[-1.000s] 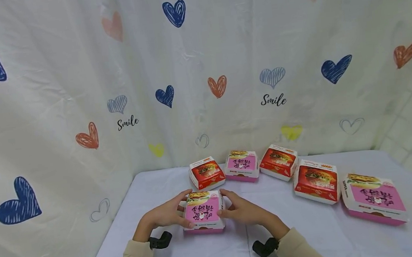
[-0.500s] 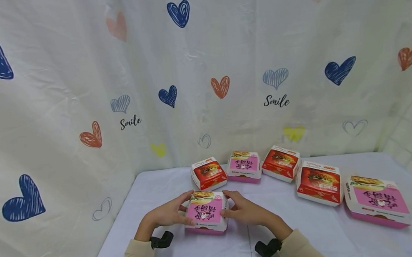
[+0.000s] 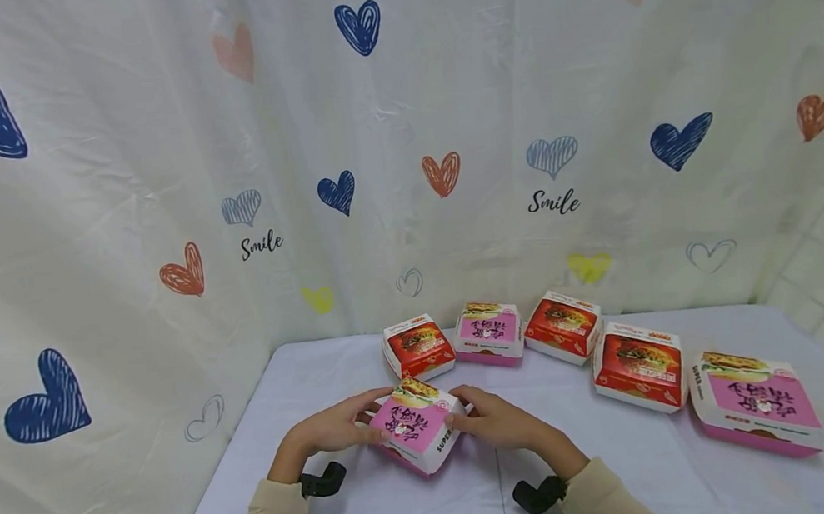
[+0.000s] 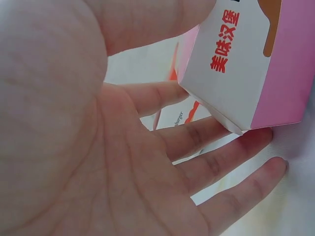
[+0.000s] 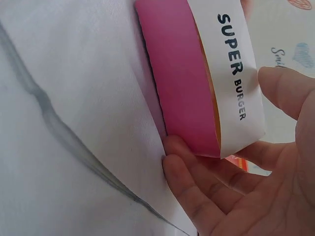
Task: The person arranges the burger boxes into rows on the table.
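Note:
A pink-and-white burger box (image 3: 409, 425) sits turned at an angle on the white cloth between both hands, its SUPER BURGER side facing front right. My left hand (image 3: 334, 428) holds its left end, thumb at the near edge and fingers around the far corner. In the left wrist view, the fingertips (image 4: 261, 137) reach the lower edge of the box. On the other side, my right hand (image 3: 501, 422) holds the right end with the thumb near the lid. The right wrist view has the fingers bent around the corner of the pink base (image 5: 177, 78).
Behind the held box stand a red burger box (image 3: 417, 348), a pink one (image 3: 489, 331) and another red one (image 3: 563, 326). A further red box (image 3: 638, 367) and a pink box (image 3: 755, 401) continue the row at right. A heart-print curtain (image 3: 471, 100) hangs behind the table.
The pink box between my hands has turned clockwise as seen from above, bringing its right side into view. Both hands have shifted only slightly. The other boxes stay where they were.

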`<state>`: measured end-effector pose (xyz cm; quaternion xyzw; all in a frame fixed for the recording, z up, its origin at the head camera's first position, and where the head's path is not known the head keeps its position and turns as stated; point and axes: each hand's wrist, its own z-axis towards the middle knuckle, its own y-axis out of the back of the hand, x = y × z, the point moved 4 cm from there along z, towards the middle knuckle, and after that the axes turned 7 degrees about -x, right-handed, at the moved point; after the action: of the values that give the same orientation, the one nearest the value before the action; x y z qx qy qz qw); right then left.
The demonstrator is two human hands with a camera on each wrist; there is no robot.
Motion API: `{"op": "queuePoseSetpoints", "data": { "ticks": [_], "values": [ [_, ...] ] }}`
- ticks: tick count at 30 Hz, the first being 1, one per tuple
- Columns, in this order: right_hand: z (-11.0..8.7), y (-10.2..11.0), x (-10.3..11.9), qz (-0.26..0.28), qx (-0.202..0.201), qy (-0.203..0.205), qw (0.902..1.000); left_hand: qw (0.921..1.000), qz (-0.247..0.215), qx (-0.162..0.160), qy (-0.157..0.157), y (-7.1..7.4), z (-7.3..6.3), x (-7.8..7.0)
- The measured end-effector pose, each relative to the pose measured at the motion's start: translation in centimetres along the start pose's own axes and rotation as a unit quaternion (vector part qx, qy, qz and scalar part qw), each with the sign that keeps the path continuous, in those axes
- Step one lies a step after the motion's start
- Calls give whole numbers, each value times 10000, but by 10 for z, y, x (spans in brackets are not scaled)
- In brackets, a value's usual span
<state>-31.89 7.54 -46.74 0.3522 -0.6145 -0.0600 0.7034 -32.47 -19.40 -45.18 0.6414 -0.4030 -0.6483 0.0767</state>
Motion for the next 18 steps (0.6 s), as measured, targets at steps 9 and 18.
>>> {"op": "queuePoseSetpoints", "data": {
  "ticks": [9, 18],
  "values": [
    [0, 4, -1, 102, -38, 155, 9998, 9998, -64, 74, -152, 2, 1, 4],
    [0, 5, -2, 55, -68, 310, 9995, 9991, -208, 92, -369, 2, 4, 5]
  ]
}}
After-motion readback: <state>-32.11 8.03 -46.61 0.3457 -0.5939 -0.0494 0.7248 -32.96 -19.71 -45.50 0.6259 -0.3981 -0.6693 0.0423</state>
